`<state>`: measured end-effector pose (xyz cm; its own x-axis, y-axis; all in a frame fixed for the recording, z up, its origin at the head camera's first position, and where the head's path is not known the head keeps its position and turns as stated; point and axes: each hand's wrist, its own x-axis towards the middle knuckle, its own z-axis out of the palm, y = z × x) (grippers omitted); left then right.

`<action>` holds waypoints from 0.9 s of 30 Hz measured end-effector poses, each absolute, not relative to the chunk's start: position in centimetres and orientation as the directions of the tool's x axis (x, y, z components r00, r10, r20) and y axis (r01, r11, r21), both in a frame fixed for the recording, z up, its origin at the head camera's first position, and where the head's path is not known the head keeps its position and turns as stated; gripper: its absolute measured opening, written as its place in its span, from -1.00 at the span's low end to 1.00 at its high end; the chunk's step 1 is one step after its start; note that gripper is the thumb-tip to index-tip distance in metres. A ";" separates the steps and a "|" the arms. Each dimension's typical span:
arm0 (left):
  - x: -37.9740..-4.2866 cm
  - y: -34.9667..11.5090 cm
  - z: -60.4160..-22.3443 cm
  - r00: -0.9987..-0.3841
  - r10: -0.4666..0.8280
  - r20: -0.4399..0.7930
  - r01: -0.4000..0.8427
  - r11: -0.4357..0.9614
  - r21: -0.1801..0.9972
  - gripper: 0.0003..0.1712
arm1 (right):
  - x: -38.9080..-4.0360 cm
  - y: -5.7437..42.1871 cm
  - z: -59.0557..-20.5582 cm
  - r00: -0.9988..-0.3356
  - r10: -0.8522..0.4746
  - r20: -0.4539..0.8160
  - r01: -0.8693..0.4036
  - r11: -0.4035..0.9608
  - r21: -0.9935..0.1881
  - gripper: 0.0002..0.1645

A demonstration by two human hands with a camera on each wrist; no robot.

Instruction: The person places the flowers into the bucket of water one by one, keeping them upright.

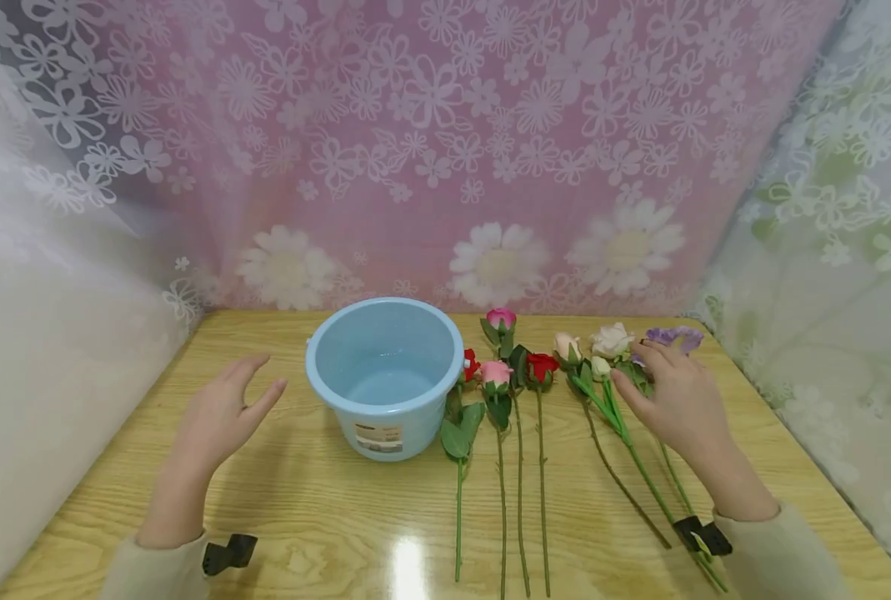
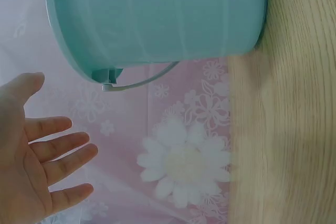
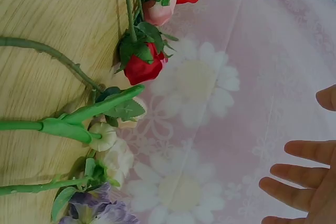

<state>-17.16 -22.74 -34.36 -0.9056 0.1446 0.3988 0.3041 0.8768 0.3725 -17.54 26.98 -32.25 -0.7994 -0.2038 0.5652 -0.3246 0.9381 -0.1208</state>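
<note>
My left hand (image 1: 216, 415) hovers left of a light blue bucket (image 1: 387, 425), fingers spread and nothing in them. In the left wrist view the same hand (image 2: 37, 156) is apart from the bucket and its handle (image 2: 144, 81). My right hand (image 1: 681, 400) is held above several artificial flowers at the right, its fingers relaxed and holding nothing. Nearest to it are a cream rose (image 1: 612, 340), a purple flower (image 1: 687, 337) and a small white bud (image 1: 600, 368). The right wrist view shows that hand (image 3: 310, 177) away from the blooms.
Between bucket and right hand lie a magenta rose (image 1: 501, 318), a pink rose (image 1: 496, 373) and red roses (image 1: 542, 367), stems toward me. A peach rose (image 1: 567, 347) lies beside them. Patterned curtains (image 1: 430, 167) border the wooden table (image 1: 325, 517) at the back and sides.
</note>
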 end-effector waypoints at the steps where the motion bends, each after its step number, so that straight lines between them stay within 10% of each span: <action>1: -17.2 -22.7 -34.3 -0.903 0.143 0.406 0.307 0.875 0.375 -0.35 | -17.6 27.1 -32.3 -0.798 -0.202 0.568 -0.329 0.935 -0.130 -0.46; 27: -20.4 -19.9 -34.2 -0.879 0.173 0.444 0.399 0.776 0.488 -0.36 | -19.0 32.6 -33.8 -0.917 -0.026 0.399 -0.169 0.929 -0.328 -0.31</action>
